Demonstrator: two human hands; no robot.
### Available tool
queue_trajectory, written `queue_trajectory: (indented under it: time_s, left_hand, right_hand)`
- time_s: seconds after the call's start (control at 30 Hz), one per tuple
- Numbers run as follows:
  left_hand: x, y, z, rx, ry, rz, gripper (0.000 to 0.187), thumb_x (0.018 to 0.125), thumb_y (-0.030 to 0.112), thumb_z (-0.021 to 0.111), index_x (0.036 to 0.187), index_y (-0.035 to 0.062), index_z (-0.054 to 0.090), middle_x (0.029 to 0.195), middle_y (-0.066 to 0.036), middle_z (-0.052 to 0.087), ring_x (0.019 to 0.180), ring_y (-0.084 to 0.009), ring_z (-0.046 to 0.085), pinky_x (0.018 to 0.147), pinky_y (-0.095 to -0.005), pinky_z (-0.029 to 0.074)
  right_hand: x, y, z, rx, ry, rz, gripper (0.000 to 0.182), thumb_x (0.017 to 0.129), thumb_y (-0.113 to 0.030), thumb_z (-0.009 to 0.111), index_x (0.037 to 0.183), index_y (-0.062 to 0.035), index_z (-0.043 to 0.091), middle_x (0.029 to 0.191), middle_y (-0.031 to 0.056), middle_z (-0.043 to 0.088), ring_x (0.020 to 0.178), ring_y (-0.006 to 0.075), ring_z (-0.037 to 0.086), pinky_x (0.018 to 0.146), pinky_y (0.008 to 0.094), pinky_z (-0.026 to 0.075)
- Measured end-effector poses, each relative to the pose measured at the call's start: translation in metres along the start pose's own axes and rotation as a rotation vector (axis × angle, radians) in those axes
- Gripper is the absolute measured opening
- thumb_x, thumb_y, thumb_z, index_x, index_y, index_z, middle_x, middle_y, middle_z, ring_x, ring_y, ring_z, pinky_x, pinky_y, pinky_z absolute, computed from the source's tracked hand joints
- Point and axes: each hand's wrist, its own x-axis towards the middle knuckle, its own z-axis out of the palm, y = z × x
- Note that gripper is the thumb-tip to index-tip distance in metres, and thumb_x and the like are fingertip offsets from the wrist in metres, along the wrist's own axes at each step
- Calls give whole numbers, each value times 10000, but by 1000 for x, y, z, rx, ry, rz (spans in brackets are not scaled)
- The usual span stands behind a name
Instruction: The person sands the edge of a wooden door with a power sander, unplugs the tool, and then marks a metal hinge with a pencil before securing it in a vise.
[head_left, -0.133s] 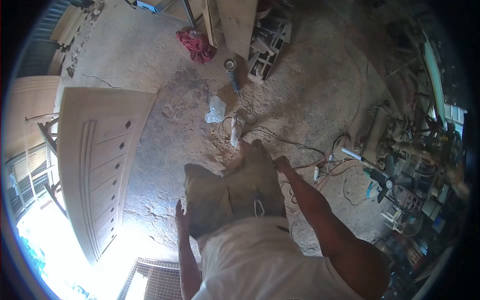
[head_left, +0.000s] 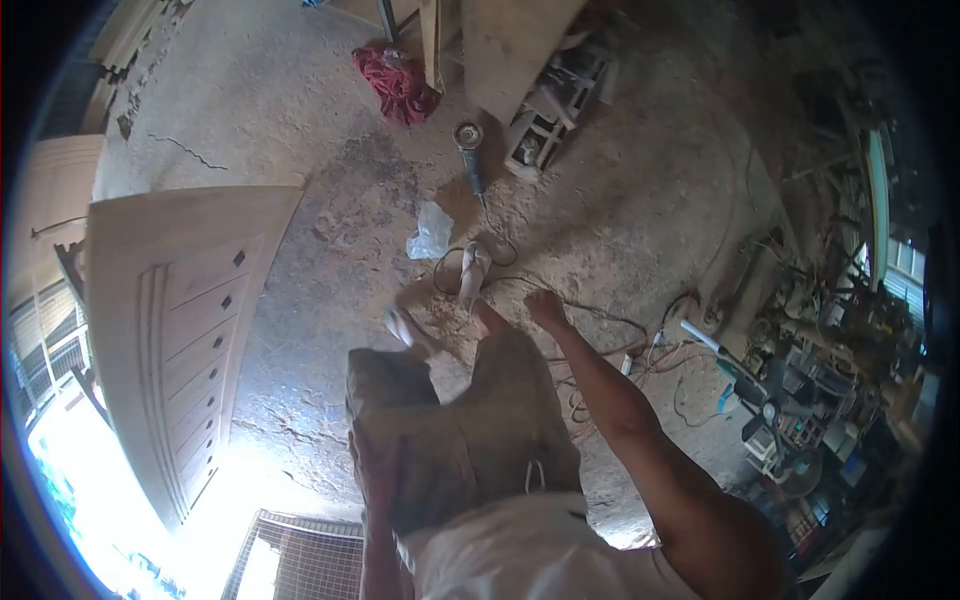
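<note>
My right hand (head_left: 545, 308) is curled into a fist out in front of my right thigh, above the dusty floor and a dark cable; nothing shows in it. My left hand (head_left: 376, 475) hangs by the left side of my shorts, dim and blurred, so its fingers cannot be made out. Ahead of my feet an angle grinder (head_left: 475, 172) lies on the floor with its cord trailing back toward me. A crumpled clear plastic bag (head_left: 431, 230) rests beside that cord, left of my right foot (head_left: 474, 272).
A carved wooden door (head_left: 185, 330) stands on supports to the left. A red cloth (head_left: 395, 85) lies ahead, near a leaning board (head_left: 510, 50) and a slotted frame (head_left: 560, 105). Tangled cables (head_left: 655, 340) and piled tools (head_left: 800, 400) lie to the right.
My right hand has swung forward, away from my thigh. My left hand has drawn back and in against my shorts. My left foot now shows ahead of the shorts.
</note>
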Motion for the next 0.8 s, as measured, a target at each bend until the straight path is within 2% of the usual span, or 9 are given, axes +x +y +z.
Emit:
queue_trajectory:
  time_s: [0.1,0.17,0.23,0.3,0.37,0.5,0.6,0.7,0.8]
  left_hand:
    - [34,13,21,59,-50,-49,951,898,443,792,1623,30,334,1602,-307,396,1498,-473,377,1223,-520,346]
    - [47,10,23,78,-87,-117,930,896,429,794,1608,20,358,1582,-305,419,1486,-472,392,1217,-520,356]
    - [81,7,27,129,-84,-146,889,900,412,792,1583,5,394,1565,-301,439,1473,-467,411,1207,-519,370]
    - [117,0,30,169,-72,-153,857,906,395,785,1568,0,410,1554,-297,453,1466,-463,422,1199,-518,378]
    - [147,-7,29,212,-52,-149,826,913,377,778,1554,-5,425,1543,-292,468,1459,-459,433,1192,-518,386]
    - [193,-23,21,276,-4,-125,763,926,342,763,1526,-14,455,1521,-283,496,1445,-450,454,1176,-516,402]
    - [210,-36,0,297,27,-86,716,936,316,753,1505,-22,478,1504,-276,518,1435,-444,470,1164,-514,414]
    - [222,-48,-29,276,60,-1,670,945,289,742,1483,-29,501,1487,-269,540,1424,-438,486,1153,-513,425]
    - [232,-62,-63,244,126,153,624,955,263,731,1462,-37,523,1471,-262,561,1414,-431,502,1141,-512,437]
  right_hand:
    - [111,-59,-6,-45,41,-92,475,894,-437,645,986,16,754,867,289,717,925,448,726,831,549,553]
    - [199,-58,31,-132,191,-173,558,877,-490,690,979,56,744,928,331,716,962,477,719,846,560,557]
    - [271,-94,22,-113,-49,-164,749,865,-538,730,1267,89,659,1235,410,644,1199,499,645,1013,550,518]
    - [355,-81,74,-135,196,-75,981,863,-548,755,1526,92,418,1515,407,454,1403,516,485,1176,529,400]
    - [435,-78,93,172,139,-89,1180,836,-558,792,1630,74,190,1644,381,267,1521,498,324,1254,519,284]
    - [529,-82,110,46,253,0,911,776,-494,842,1447,29,518,1363,301,638,1285,411,629,1081,497,494]
    - [531,-83,102,26,300,-80,724,772,-431,824,1311,2,606,1159,254,737,1106,392,722,936,494,566]
    - [471,-108,70,89,85,21,742,787,-480,793,1292,30,607,1189,285,713,1113,461,698,927,545,561]
    - [369,-125,79,-36,284,-83,650,804,-433,781,1237,12,588,1096,282,718,1023,502,695,860,579,562]
